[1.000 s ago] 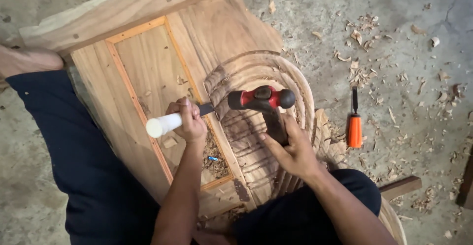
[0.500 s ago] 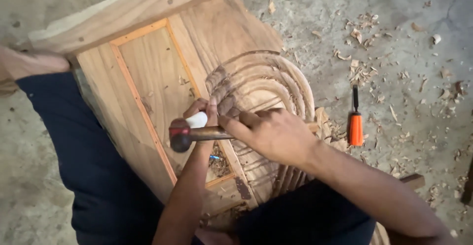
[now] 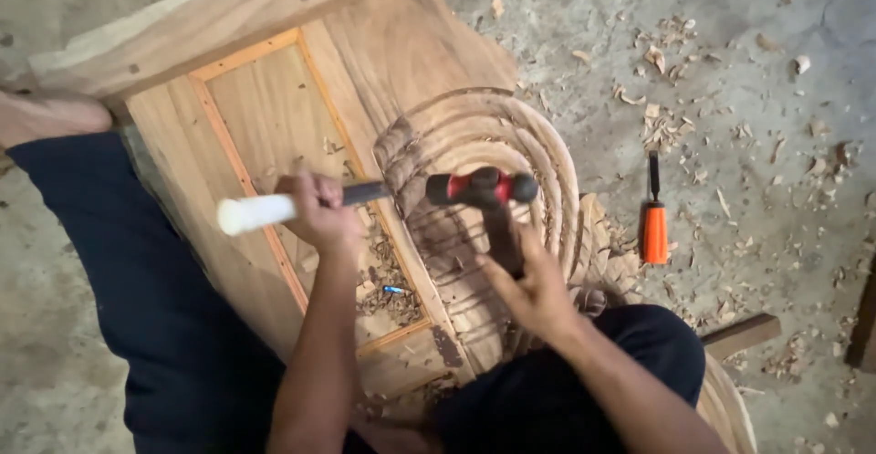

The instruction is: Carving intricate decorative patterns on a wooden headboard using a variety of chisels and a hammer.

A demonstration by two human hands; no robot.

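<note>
A: Change first?
B: Half a second ago the mallet head was low on the left, by the left hand. Now it's swung across over the carved arch, same as in the frame before that. Reads as a repeated striking rhythm, carving mid-way.

A: Left to right, go.
B: Wooden panel (image 3: 274,116) with an inset frame lies on the floor, across the person's dark-trousered legs. Left hand (image 3: 319,209) is fisted tight around the mallet (image 3: 365,194) handle, near its white end; the dark shaft runs right to the red-and-black head (image 3: 482,187).

A: Right hand?
B: Right hand (image 3: 534,292) is wrapped around a dark chisel (image 3: 501,235), standing upright just under the mallet head. Fingers curled shut on it; blade tip is hidden, so contact with the wood can't be confirmed.

A: Workpiece?
B: Carved arch (image 3: 511,121) of concentric ridges at the panel's right edge, wood chips (image 3: 388,281) in the recess beside it.

A: Anything further right?
B: Orange-handled chisel (image 3: 654,221) lying loose on the concrete floor (image 3: 776,235), amid shavings, well apart from both hands.
</note>
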